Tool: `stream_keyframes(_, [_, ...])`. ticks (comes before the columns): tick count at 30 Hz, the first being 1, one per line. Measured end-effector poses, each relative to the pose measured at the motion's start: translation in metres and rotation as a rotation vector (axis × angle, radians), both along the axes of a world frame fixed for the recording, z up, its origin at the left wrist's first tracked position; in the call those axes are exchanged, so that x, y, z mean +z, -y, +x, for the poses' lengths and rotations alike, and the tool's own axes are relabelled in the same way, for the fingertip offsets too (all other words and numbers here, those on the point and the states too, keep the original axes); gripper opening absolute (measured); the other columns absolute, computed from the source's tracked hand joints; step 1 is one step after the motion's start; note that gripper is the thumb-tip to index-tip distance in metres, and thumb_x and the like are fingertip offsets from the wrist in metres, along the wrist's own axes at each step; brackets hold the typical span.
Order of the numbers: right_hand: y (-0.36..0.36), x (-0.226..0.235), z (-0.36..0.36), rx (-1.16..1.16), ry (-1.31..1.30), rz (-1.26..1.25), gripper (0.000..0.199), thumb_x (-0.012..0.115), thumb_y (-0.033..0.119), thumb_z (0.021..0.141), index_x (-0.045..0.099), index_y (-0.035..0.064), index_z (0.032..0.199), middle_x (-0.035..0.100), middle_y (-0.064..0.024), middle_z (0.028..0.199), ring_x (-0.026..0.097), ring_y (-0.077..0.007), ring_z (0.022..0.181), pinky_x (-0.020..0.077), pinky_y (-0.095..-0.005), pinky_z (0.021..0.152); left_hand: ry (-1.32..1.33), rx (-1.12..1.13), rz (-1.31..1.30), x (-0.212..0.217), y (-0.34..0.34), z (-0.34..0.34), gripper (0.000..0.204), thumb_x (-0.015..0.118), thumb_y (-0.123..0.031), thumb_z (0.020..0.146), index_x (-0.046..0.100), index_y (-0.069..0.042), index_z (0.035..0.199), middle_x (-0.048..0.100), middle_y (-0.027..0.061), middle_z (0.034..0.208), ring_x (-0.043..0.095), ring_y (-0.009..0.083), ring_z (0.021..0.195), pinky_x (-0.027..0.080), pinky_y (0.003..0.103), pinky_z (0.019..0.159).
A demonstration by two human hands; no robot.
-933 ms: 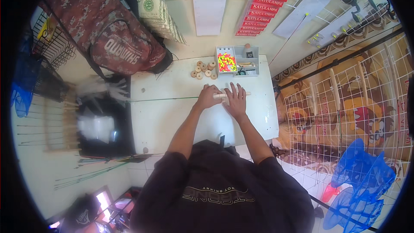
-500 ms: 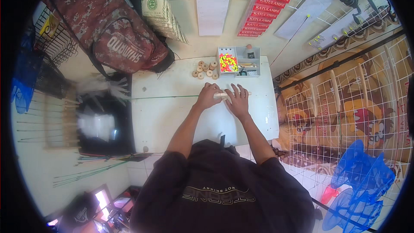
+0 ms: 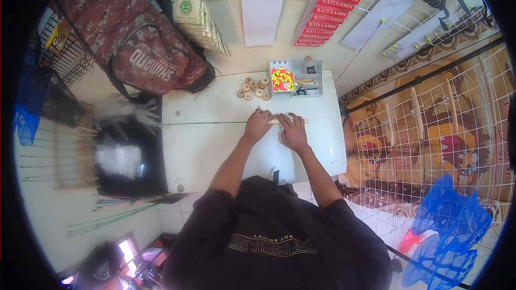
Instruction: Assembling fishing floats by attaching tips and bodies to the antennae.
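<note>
Hands (image 3: 277, 129) hide rod (image 3: 215, 123) — grip unclear

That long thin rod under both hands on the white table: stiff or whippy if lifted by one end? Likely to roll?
The rod is very thin and long, reaching well left of the left hand, so it probably flexes and droops if lifted by one end. Looking round and slim, it would likely roll on the smooth white table. The pale thicker section by the right hand seems stiffer and easier to grip.

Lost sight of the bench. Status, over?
Left hand and right hand both down on thin rod lying across white table. Wooden spools, grey sorting tray beyond, apart.
</note>
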State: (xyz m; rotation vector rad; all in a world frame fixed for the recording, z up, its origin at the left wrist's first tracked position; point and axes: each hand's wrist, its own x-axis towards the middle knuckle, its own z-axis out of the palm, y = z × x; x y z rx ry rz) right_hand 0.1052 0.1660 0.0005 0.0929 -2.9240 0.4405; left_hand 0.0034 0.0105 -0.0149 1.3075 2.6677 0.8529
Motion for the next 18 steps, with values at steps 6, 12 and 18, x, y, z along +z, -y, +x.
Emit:
stream_keyframes(6, [0.007, -0.021, 0.010, 0.071, 0.044, -0.118, 0.066, 0.053, 0.005, 0.070, 0.046, 0.0092, 0.135, 0.050, -0.0075, 0.136, 0.041, -0.0335, 0.124, 0.0315, -0.0442, 0.103, 0.040, 0.042, 0.086, -0.030, 0.010, 0.021, 0.033, 0.066, -0.008, 0.072, 0.064, -0.010, 0.105, 0.058, 0.0045, 0.099, 0.055, 0.0249, 0.095, 0.048, 0.036, 0.084])
stream_keyframes(12, [0.015, -0.019, 0.011, 0.055, 0.113, -0.311, 0.063, 0.054, 0.005, 0.071, 0.049, 0.0102, 0.133, 0.050, -0.0082, 0.137, 0.043, -0.0323, 0.124, 0.0311, -0.0439, 0.104, 0.126, 0.045, 0.239, -0.024, 0.019, 0.031, 0.024, 0.064, -0.009, 0.079, 0.064, -0.007, 0.102, 0.059, 0.0089, 0.100, 0.057, 0.0277, 0.096, 0.048, 0.038, 0.085])
stream_keyframes(18, [0.016, -0.031, 0.013, 0.010, 0.023, -0.447, 0.042, 0.053, 0.005, 0.075, 0.064, 0.0069, 0.116, 0.061, -0.0106, 0.122, 0.052, -0.0325, 0.113, 0.0396, -0.0419, 0.098, 0.240, 0.096, 0.328, -0.036, 0.019, 0.044, 0.014, 0.062, -0.010, 0.083, 0.068, -0.005, 0.094, 0.062, 0.0101, 0.098, 0.058, 0.0272, 0.095, 0.048, 0.037, 0.084])
